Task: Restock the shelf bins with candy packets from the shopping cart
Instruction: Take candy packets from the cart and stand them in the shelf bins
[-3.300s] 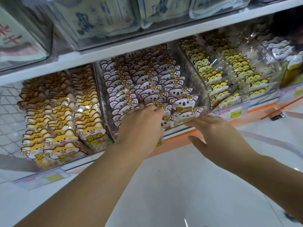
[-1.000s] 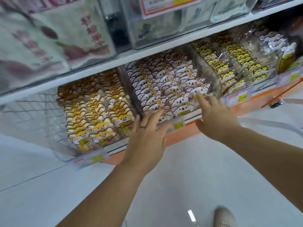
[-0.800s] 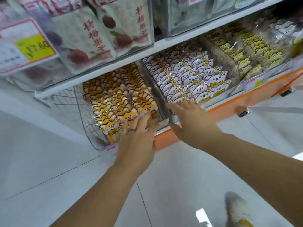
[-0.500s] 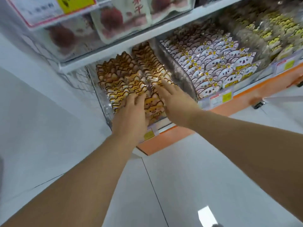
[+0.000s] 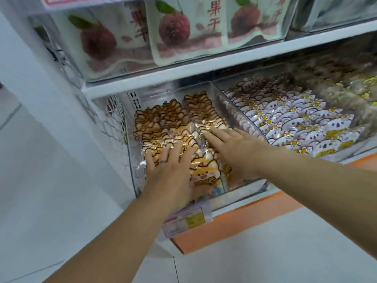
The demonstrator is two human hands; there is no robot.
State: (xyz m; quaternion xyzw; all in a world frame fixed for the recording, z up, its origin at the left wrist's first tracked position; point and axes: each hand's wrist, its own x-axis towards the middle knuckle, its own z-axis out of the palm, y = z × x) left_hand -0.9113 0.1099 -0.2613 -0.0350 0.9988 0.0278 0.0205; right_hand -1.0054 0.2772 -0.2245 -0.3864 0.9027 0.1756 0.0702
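A clear bin [image 5: 130, 152] at the left end of the lower shelf holds two rows of orange fox-shaped candy packets [image 5: 163, 119]. My left hand [image 5: 169, 168] lies flat on the front packets of the left row, fingers spread and straight. My right hand [image 5: 228, 148] rests on the right row with straight fingers pointing up and left. Neither hand holds a packet. To the right, a second clear bin [image 5: 234, 111] is packed with white koala-shaped packets [image 5: 295, 127]. The shopping cart is out of view.
A third bin of yellow packets [image 5: 359, 92] sits at the far right, blurred. The upper shelf [image 5: 204, 66] carries bins of large dried-fruit bags [image 5: 183, 31]. A price tag [image 5: 187, 219] hangs from the orange shelf edge [image 5: 244, 219]. A wire mesh panel [image 5: 114, 123] closes the shelf's left end.
Both hands moved left from the koala bin to the fox packet bin and now lie flat on its packets. The view swung left and closer to the shelf.
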